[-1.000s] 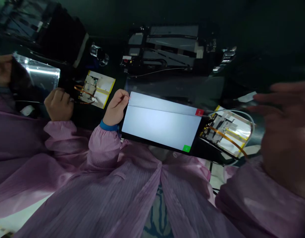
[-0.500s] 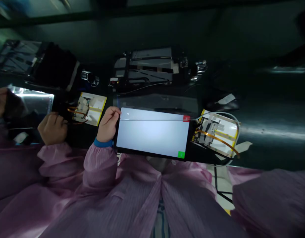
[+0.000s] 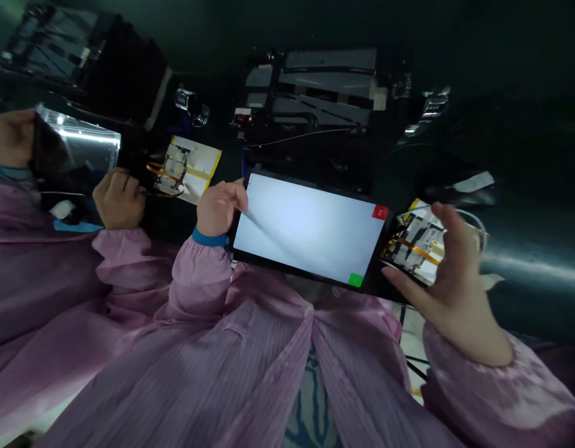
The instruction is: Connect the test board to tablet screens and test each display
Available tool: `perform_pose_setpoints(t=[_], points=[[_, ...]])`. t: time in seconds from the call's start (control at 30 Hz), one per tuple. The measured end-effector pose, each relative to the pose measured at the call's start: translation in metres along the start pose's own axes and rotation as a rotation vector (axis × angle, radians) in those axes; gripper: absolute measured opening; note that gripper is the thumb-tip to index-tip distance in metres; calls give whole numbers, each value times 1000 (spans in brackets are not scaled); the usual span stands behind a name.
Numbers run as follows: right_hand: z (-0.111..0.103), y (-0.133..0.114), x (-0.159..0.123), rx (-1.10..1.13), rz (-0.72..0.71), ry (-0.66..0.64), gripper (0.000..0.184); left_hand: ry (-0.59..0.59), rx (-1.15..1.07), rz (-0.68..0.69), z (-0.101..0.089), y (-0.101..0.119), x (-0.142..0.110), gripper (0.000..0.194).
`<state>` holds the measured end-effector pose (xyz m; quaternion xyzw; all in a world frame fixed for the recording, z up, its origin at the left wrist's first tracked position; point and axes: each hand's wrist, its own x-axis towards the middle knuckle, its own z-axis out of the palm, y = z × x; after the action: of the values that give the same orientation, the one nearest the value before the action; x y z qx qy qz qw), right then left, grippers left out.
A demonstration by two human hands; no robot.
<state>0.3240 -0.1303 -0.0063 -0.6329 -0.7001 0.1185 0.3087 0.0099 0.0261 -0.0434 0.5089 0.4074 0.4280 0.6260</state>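
A lit display panel [image 3: 310,227] with a black border lies tilted in front of my body, its screen white with a red mark and a green mark at the right corners. My left hand [image 3: 221,208], in a blue wristband, is closed at the panel's left edge, with curled fingers over the border. My right hand [image 3: 455,289] hovers right of the panel, thumb and fingers spread, nothing in it. Behind it lies a circuit board on a white, yellow-edged battery pack [image 3: 416,242], with an orange ribbon cable, partly hidden by that hand.
Behind the panel sits an opened device housing [image 3: 322,93]. Another board and battery pack [image 3: 194,168] lies to the left. A co-worker's hands [image 3: 119,199] are at a shiny panel [image 3: 89,143] on the far left, near a stack of housings [image 3: 58,50].
My right hand has come into view from the right, open. My left hand's fingers have curled further over the panel's edge. The thin line across the screen is gone, and the view has shifted.
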Motion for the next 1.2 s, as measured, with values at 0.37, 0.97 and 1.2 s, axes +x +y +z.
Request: perform_pose_setpoints(t=[0.37,0.97,1.2], points=[[2,-11,8,-20,-148,-66,85,30,-143,55,10,0,-2,46],[58,-83,5,-217,-358,-333,43,-147,-7,139,4,-6,-1,41],[57,-77,5,-209,-352,-314,41,-167,-6,145,2,-7,-1,41]])
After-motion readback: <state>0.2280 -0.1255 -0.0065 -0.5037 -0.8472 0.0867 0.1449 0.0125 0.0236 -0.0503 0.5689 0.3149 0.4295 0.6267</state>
